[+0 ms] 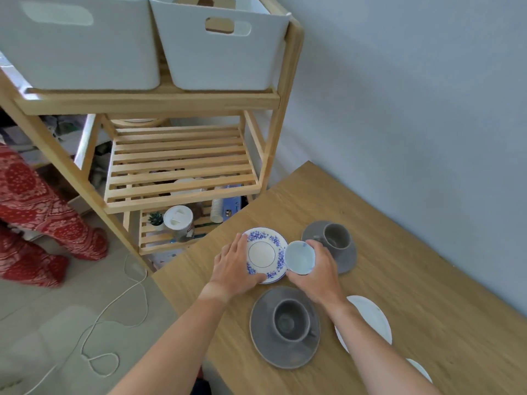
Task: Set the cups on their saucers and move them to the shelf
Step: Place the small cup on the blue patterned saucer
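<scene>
A white saucer with a blue flower rim (263, 252) lies on the wooden table (413, 280); my left hand (238, 266) grips its left edge. My right hand (319, 269) holds a small white cup (300, 257) just above the saucer's right rim. A grey cup (291, 319) stands on a grey saucer (262, 337) near me. A second grey cup (336, 236) sits on its grey saucer (349, 259) behind my right hand. The wooden shelf unit (179, 166) stands beyond the table's left corner.
Two white bins (216, 47) fill the shelf's top tier. The lower tier holds a white-lidded jar (178, 218), a small plant and paper cups. Two white saucers (370, 315) lie under my right forearm. A person in red trousers (34, 218) stands left; a cord lies on the floor.
</scene>
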`<state>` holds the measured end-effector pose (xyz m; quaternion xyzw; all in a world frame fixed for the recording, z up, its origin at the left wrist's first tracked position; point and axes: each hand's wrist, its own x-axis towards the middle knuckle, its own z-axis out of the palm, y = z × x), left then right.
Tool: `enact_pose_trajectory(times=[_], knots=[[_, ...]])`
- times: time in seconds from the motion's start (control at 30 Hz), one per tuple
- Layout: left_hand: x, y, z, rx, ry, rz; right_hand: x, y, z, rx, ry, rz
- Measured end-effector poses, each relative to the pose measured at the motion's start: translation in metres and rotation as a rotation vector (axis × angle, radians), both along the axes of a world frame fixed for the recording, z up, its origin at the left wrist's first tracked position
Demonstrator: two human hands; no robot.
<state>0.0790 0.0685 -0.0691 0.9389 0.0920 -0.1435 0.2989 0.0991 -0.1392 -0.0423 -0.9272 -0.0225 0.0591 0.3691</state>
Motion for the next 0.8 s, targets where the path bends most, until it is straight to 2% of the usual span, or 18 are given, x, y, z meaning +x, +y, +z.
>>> enact_pose_trajectory(times=[0.37, 0.63, 0.8], knots=[[0.001, 0.011, 0.008, -0.038, 0.039, -0.133, 0.021, 0.067, -0.012, -0.042, 0.034, 0.147], [-0.003, 0.012, 0.013, 0.033, 0.034, -0.171, 0.02, 0.065, -0.012, -0.027, 0.086, 0.105], [-0.009, 0.008, 0.023, 0.113, -0.064, -0.154, 0.011, 0.05, 0.001, -0.012, 0.151, 0.084]])
